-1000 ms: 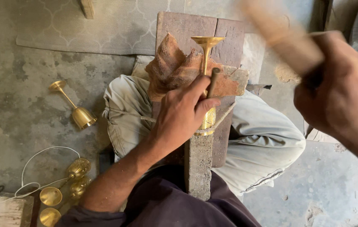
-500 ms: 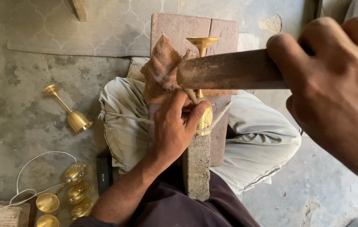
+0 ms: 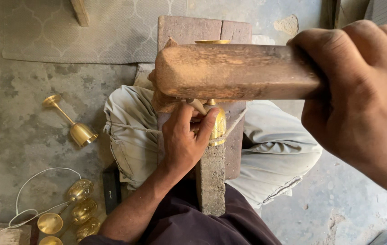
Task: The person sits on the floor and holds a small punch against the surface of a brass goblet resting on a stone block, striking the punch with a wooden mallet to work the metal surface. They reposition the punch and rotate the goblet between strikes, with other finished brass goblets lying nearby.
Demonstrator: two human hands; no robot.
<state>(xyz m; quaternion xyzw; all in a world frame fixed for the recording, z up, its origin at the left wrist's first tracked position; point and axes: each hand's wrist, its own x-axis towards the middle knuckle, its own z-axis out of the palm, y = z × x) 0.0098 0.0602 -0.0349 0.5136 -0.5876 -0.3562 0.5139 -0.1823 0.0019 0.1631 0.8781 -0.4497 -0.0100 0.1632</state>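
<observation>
Two hands busy: right hand, clenched on mallet, has swung closer (mid-stroke); left hand still grips goblet.

Weathered brown wooden mallet, paler and scuffed at its end; shiny gold-coloured brass goblet against a reddish-brown block with a mottled grey stone post; pale beige trousers and dark maroon shirt; blotched grey concrete floor; grey mat patterned in faint lattice curves; another polished gold goblet lying apart; cluster of golden cups, some with engraved, dotted patterning; thin white wire looped alongside.
</observation>
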